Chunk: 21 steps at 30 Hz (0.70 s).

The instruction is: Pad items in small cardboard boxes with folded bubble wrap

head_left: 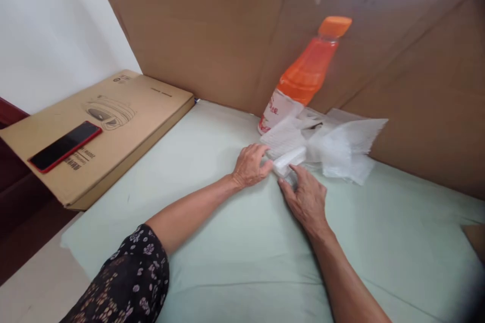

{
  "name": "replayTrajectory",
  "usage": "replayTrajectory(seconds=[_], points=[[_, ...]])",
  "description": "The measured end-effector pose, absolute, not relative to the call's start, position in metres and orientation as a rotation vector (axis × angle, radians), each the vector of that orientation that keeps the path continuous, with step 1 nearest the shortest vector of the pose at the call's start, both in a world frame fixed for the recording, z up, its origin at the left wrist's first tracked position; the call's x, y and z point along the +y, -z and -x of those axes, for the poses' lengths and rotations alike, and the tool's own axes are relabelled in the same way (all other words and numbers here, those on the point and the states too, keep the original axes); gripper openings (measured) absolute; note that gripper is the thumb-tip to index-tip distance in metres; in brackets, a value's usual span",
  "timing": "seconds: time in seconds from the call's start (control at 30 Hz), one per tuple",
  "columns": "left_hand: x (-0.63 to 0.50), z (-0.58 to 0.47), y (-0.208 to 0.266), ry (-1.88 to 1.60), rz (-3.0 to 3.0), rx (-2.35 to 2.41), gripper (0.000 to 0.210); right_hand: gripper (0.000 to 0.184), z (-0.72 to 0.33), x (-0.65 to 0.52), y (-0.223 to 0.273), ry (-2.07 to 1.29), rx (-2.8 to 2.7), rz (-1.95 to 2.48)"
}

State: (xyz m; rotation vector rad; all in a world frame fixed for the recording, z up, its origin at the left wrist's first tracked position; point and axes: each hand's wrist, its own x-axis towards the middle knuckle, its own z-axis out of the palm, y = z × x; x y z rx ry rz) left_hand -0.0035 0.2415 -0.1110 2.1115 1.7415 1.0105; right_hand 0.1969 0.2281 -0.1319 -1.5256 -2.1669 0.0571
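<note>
A small folded packet of white bubble wrap [290, 160] lies on the green cloth, between my two hands. My left hand [250, 165] pinches its left end, thumb below and fingers curled above. From the lower right, my right hand [307, 196] grips its near edge with thumb and index finger, where a clear, shiny part shows. What the wrap contains, if anything, cannot be made out. Just behind are a flat bubble-wrap piece [281, 137] and several crumpled translucent sheets [335, 146]. A bottle of orange drink [303, 78] with an orange cap stands behind them.
Tall brown cardboard [200, 25] walls off the back and right. At the left, a flat printed carton [151, 106] bears a red-edged phone [66, 145]. Pale green cloth [212, 232] covers the work surface. A white wall [56, 25] rises behind the carton.
</note>
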Motion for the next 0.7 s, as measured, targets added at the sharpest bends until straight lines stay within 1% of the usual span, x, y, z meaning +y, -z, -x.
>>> replayTrajectory(seconds=[0.1, 0.2, 0.33, 0.43, 0.5, 0.7], points=[[0.240, 0.004, 0.107, -1.034, -2.060, 1.821, 0.041, 0.049, -0.192, 0.227, 0.129, -0.083, -2.163, 1.542], [0.234, 0.001, 0.101, -1.028, -2.025, 1.885, 0.047, 0.051, -0.186, 0.226, 0.123, -0.184, -2.138, 1.550], [0.197, -0.005, 0.100, -0.920, -2.045, 1.909, 0.057, 0.053, -0.185, 0.225, 0.112, -0.272, -2.115, 1.556], [0.137, -0.004, 0.103, -0.778, -2.162, 1.821, 0.059, 0.051, -0.197, 0.211, 0.105, -0.314, -2.126, 1.580], [0.088, 0.002, 0.105, -0.673, -2.269, 1.709, 0.055, 0.049, -0.208, 0.185, 0.103, -0.321, -2.138, 1.611], [-0.053, 0.021, 0.117, -0.468, -2.666, 1.440, 0.056, 0.048, -0.229, 0.043, 0.107, -0.264, -2.250, 1.698]])
